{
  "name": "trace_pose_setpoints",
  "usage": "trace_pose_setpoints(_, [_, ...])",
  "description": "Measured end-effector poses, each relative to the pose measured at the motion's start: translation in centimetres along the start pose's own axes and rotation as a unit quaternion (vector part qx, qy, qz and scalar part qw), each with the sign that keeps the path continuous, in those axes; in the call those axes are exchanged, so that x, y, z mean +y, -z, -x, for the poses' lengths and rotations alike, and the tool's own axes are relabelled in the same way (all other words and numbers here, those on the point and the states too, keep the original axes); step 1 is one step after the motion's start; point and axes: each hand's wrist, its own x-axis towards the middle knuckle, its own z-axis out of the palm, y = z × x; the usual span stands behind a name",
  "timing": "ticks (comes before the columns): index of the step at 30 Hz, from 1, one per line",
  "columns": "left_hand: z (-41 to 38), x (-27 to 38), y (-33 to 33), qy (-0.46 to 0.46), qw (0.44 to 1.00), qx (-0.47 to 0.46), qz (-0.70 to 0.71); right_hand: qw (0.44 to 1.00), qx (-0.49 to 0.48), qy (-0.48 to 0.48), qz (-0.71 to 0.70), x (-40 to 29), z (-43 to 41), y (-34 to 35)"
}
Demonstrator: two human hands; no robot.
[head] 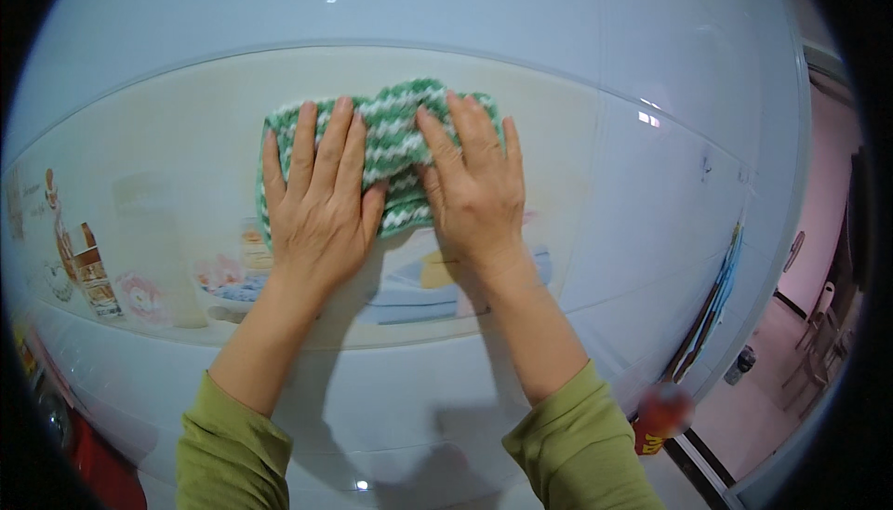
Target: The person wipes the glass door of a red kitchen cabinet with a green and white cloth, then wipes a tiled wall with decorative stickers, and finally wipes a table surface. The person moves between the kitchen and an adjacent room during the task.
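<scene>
A green-and-white striped cloth (pixel 394 137) lies bunched against a decorated wall tile (pixel 174 119), held there under both palms. My left hand (pixel 317 206) presses the cloth's left part with its fingers spread and pointing up. On the right part, my right hand (pixel 481 196) bears down, its fingers slightly bent. A fold of the cloth shows between the two thumbs. Printed towels (pixel 418 301) and flowers on the tile appear below the cloth, partly behind my forearms.
Plain glossy tiles (pixel 656 210) surround the decorated one. A small hook (pixel 706 167) is on the right wall; long-handled items (pixel 708 315) hang lower down. A red container (pixel 652 433) stands below them. Beyond a doorway is a chair (pixel 816 363). Something red (pixel 104 461) sits at lower left.
</scene>
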Motion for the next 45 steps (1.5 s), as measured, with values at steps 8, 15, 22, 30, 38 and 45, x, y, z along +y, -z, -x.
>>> trace_pose_setpoints(8, [-1.9,6.8,-2.5,-0.028,0.999,-0.036,0.025,0.997,0.022,-0.068,0.015,4.7,4.6,1.8])
trace_pose_setpoints(15, [4.5,13.0,-3.2,-0.123,0.991,-0.043,-0.006,0.999,0.002,-0.019,-0.034,6.1,15.0,4.7])
trace_pose_setpoints(22, [-0.3,20.2,-5.8,-0.103,0.987,-0.063,0.106,0.994,0.019,-0.058,0.094,15.1,14.4,7.1])
trace_pose_setpoints(30, [-5.1,25.7,-7.8,-0.043,0.996,-0.037,0.074,0.994,0.029,-0.095,0.036,20.9,12.3,8.1])
trace_pose_setpoints(38, [1.7,27.3,-7.2,-0.093,0.989,-0.083,0.080,0.995,-0.042,-0.086,-0.024,19.7,19.8,9.5])
trace_pose_setpoints(45, [3.5,26.0,-7.2,-0.102,0.991,-0.051,0.063,0.988,-0.105,-0.106,-0.032,17.8,21.2,10.6])
